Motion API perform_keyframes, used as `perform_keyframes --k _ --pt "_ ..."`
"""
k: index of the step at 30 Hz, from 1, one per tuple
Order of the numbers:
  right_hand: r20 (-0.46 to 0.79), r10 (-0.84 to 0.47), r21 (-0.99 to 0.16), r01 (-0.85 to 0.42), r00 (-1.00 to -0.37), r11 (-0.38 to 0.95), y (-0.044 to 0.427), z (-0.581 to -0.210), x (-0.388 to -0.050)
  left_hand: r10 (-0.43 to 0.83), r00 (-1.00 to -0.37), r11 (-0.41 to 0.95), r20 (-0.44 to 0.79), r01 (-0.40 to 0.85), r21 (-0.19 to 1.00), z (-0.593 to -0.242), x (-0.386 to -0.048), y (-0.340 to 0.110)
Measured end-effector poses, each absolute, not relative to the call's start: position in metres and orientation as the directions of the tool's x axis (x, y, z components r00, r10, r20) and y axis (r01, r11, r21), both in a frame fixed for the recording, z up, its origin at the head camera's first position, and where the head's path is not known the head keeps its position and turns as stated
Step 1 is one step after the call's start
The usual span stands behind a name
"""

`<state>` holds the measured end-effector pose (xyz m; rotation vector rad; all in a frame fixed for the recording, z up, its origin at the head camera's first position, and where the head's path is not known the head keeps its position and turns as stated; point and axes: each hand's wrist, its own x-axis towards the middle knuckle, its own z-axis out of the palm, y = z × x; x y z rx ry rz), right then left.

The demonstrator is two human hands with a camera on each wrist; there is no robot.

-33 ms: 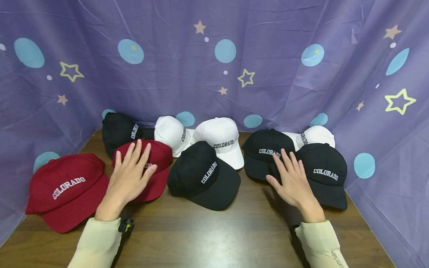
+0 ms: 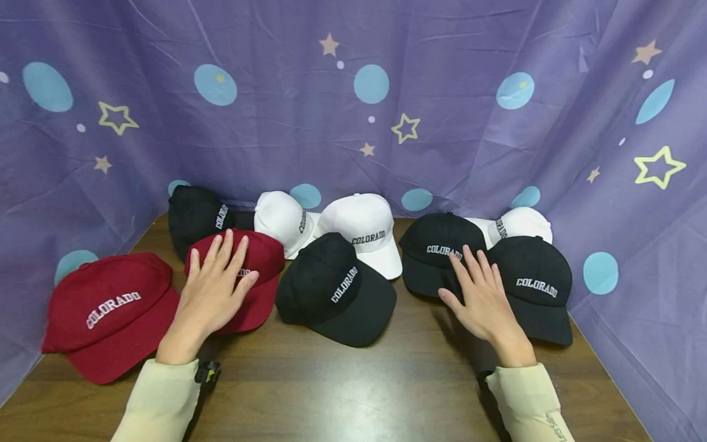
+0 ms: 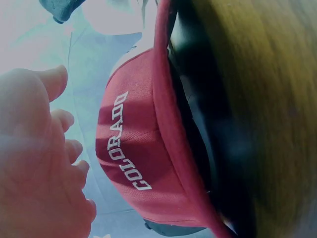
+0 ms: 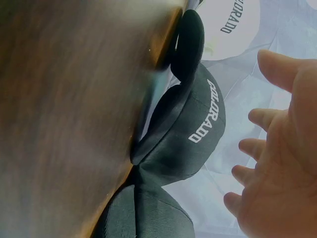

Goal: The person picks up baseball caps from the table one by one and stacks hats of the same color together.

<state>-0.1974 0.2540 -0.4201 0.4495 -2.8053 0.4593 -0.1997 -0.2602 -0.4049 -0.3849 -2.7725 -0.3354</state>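
Note:
My left hand hovers with fingers straight over a red baseball cap marked COLORADO; the left wrist view shows a gap between the palm and that cap. Straight-fingered too, my right hand is held above the table in front of a black cap. In the right wrist view its fingers are apart from the black cap. Another black cap lies just right of this hand, and a second red cap is left of my left hand. Both hands hold nothing.
Between the hands a black cap lies tilted. Behind stand a black cap and white caps, partly covered by those in front. A purple curtain borders the brown wooden table.

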Motion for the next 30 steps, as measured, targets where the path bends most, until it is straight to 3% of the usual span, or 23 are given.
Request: perform_keyframes --k 19,25,30 --pt "0.296 -0.252 -0.278 -0.336 -0.921 0.9 0.255 -0.417 -0.196 0.218 -0.913 0.932 0.344 0.299 0.203 -0.406 -0.199 -0.259" --pt "0.357 -0.268 -0.275 -0.375 -0.895 0.885 0.255 -0.414 -0.199 0.165 -0.901 0.899 0.4 0.305 0.316 -0.402 -0.198 -0.258" --pt "0.362 -0.302 -0.293 -0.415 -0.882 0.862 0.25 -0.391 -0.202 0.144 -0.882 0.837 0.448 0.35 0.421 -0.391 -0.201 -0.247"
